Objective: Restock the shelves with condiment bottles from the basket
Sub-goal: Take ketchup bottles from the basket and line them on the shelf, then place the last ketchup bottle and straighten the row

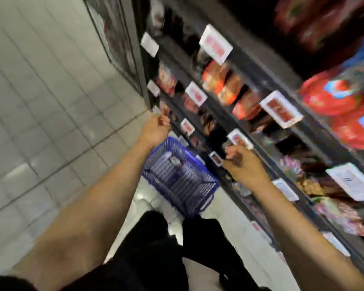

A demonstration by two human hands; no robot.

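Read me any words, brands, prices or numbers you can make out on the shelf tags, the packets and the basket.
No text can be read; the frame is motion-blurred.
Shelf tags: white cards with red print, smeared, unreadable.
Paper sign: faint dark marks, too blurred to read.
Red packets: colours only, no legible brand.
Bottle in the blue basket: label unreadable.

Both bare arms reach forward.
The left hand (156,128) and the right hand (243,162) are each stretched out with fingers curled, the grip blurred.
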